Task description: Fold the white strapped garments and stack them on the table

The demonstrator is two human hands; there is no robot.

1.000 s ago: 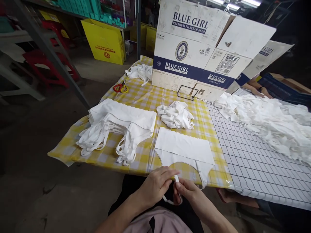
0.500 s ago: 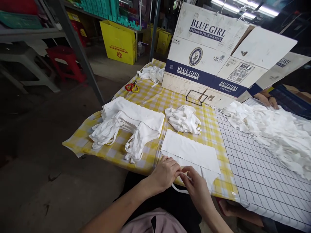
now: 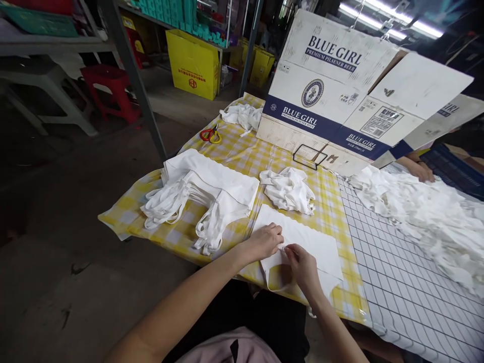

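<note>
A white camisole (image 3: 313,241) with thin straps lies flat on the yellow checked tablecloth (image 3: 223,252) in front of me. Over its middle my left hand (image 3: 266,241) is closed, fingers bent down on the white cloth. Close beside it, my right hand (image 3: 302,262) pinches the same camisole between thumb and forefinger. One strap loops down below my hands towards the table edge. What exactly lies between the fingertips is too small to tell. Left of my hands sits a neat stack of white camisoles (image 3: 214,176), straps hanging forward. A crumpled white heap of cloth (image 3: 289,189) lies just beyond.
Red-and-yellow-handled snips (image 3: 210,134) lie at the far left of the table. A large beer carton (image 3: 313,96) stands at the back, a black wire frame (image 3: 310,156) before it. To the right is a white pile (image 3: 423,206), with another person's hand (image 3: 421,170) behind.
Both hands have moved forward from the camisole's near edge onto its middle, still close together. The strap has been drawn up with them and now hangs in a loop.
</note>
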